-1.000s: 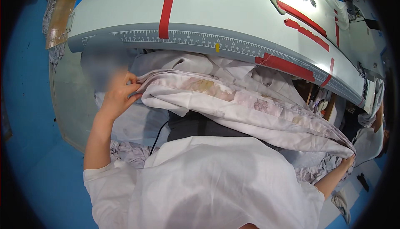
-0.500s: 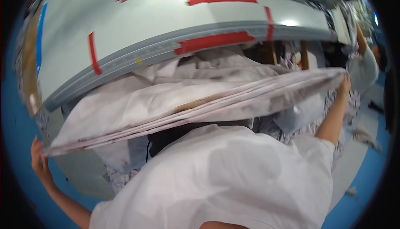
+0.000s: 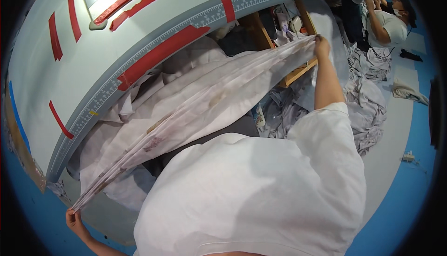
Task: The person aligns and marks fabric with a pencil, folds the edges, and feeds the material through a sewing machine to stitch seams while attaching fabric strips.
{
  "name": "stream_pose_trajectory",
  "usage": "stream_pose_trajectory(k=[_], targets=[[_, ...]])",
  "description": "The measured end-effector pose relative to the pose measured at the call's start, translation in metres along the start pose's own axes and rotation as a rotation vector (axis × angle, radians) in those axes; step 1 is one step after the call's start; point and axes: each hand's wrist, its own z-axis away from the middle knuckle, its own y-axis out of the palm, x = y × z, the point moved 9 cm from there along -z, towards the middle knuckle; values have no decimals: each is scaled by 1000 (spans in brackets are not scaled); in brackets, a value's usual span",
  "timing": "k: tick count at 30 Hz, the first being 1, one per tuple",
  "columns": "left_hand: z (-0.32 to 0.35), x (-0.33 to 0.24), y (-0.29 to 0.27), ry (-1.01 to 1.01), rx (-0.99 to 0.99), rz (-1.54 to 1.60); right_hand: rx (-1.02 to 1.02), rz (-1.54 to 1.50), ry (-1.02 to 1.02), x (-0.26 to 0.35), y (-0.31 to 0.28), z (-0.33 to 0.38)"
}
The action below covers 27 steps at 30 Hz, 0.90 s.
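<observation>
A long pale, pinkish-white piece of fabric (image 3: 209, 90) with printed patches is stretched between my hands, its edge gathered into several narrow folds. At the lower left, my left hand (image 3: 73, 219) pinches one end of these folds. My right hand (image 3: 321, 47) grips the other end at the upper right, above an open wooden drawer (image 3: 298, 73). The middle of the fabric sags in front of my body. Its far part hangs loosely against the edge of the work table (image 3: 93, 104).
Red tape strips (image 3: 160, 55) and a ruler scale mark the table's curved-looking edge. Crumpled grey-white cloth (image 3: 365, 109) lies in a heap to the right. A co-worker (image 3: 391, 27) in a white top works at the far right. A small socket block (image 3: 409, 157) lies on the floor.
The fabric now slants more steeply, with its right end farther up and its left end lower. My left fingers, more spread before, are now closed on the folds. The view has turned.
</observation>
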Motion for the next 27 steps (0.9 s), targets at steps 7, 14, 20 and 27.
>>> stream_pose_trajectory(k=[7, 14, 20, 27], targets=[[-6, 8, 9, -54, 11, -33, 692, -847, -535, 229, -15, 191], [-13, -11, 0, 87, -37, -50, 882, -608, -1223, 308, -27, 309], [-15, -9, -5, 27, -232, -59, 799, -584, -1256, 324, -85, 292], [-62, 11, -3, -65, -562, 276, 190, -663, -1393, 410, -180, 257]])
